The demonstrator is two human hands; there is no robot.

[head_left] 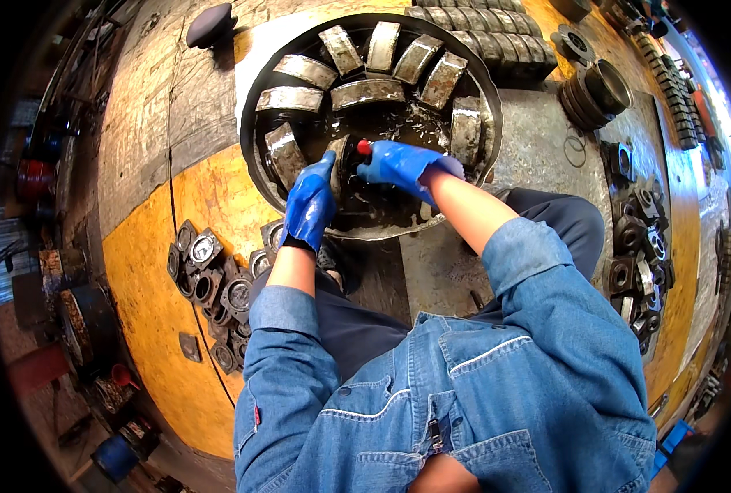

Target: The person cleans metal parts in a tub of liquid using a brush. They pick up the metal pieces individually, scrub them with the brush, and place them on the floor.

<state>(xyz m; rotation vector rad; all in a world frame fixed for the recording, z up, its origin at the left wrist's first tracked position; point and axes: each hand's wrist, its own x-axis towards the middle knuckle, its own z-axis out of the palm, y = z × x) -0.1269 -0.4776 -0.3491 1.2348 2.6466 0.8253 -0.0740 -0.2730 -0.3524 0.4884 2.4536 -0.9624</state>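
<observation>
A wide round metal pan [249, 123] with dark liquid in it lies in front of me. Several curved metal segments [368, 93] stand and lie around its inside. In a blue rubber glove, my left hand [312, 200] grips one curved metal segment [340, 171] and holds it up on edge over the liquid. My right hand [400, 167], gloved the same way, is closed beside that segment around a tool with a red end [364, 147]. The working end of this tool is hidden by the glove and the segment.
Rows of curved metal segments [505, 51] sit beyond the pan to the right, near stacked metal rings [595, 94]. Flanged metal parts [217, 287] are heaped on the left, and more dark parts [641, 246] line the right. A dark cushioned stool [210, 25] stands far left.
</observation>
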